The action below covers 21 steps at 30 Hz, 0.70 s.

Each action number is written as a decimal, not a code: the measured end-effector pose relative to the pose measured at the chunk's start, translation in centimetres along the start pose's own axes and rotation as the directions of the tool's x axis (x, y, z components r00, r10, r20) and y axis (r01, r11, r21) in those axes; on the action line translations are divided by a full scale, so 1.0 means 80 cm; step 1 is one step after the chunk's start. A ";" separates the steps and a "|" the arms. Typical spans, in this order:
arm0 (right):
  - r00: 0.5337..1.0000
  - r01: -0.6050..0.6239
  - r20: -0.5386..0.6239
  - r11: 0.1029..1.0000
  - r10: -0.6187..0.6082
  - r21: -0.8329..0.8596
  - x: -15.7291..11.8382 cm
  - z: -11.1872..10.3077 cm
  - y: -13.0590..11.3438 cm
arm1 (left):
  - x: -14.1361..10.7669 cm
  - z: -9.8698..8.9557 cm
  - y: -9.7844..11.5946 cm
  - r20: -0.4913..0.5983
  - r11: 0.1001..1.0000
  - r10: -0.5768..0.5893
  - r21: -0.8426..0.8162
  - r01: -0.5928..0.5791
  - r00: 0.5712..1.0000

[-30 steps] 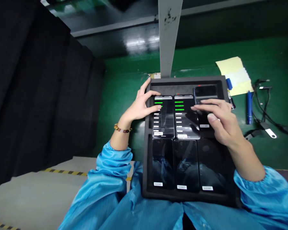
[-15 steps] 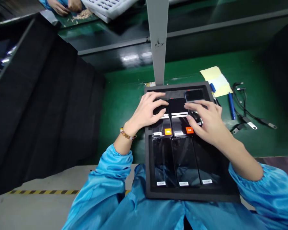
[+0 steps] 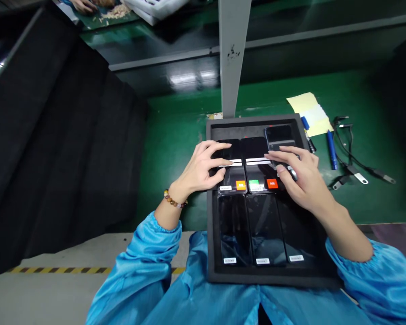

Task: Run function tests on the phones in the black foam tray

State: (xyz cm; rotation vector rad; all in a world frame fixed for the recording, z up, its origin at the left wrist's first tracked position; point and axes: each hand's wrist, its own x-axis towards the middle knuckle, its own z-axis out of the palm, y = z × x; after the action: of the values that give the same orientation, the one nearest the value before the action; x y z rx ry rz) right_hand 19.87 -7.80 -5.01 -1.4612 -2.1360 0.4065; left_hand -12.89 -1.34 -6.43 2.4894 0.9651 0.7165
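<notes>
A black foam tray (image 3: 211,234) holds two rows of smartphones. My left hand (image 3: 203,167) is open over the upper left phone (image 3: 230,174), its fingers spread across that phone's screen. White bars and an orange patch show there. The upper middle phone (image 3: 255,146) shows white bars with a green and a red patch. My right hand (image 3: 301,178) is open, with its fingertips at this phone's right edge and its palm partly hiding the upper right phone (image 3: 279,133). In the lower row, the left phone (image 3: 234,225), middle phone (image 3: 265,225) and right phone (image 3: 297,230) have dark screens and white labels.
Right of the tray lie yellow paper (image 3: 304,106), a blue pen (image 3: 332,151) and black cables (image 3: 348,149) on the green table (image 3: 176,158). A grey post (image 3: 232,58) rises behind the tray. Black foam trays (image 3: 88,135) stand left. Another person's hand (image 3: 83,5) is at the far bench.
A green patch now shows beside the red one on the upper middle phone. My left fingers have drawn back left from that phone. My right hand has shifted slightly right with the view.
</notes>
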 end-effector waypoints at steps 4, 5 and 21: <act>1.000 -0.007 -0.006 1.000 0.008 0.009 -0.001 0.002 0.001 | -0.001 -0.001 0.001 -0.032 1.000 -0.005 -0.003 0.005 0.999; 1.000 -0.010 -0.007 1.000 0.010 0.014 -0.001 0.002 0.001 | -0.001 -0.001 0.001 -0.044 1.000 -0.005 -0.004 0.005 0.999; 0.996 0.065 0.055 0.998 -0.065 0.004 -0.004 0.001 -0.002 | -0.025 -0.012 0.015 -0.019 1.000 -0.024 -0.015 0.024 1.000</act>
State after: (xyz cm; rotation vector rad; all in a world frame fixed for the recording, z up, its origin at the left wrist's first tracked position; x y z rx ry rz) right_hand 19.79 -8.19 -5.10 -1.3901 -2.2194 0.4288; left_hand -14.13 -3.43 -5.68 2.4582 0.9906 0.7387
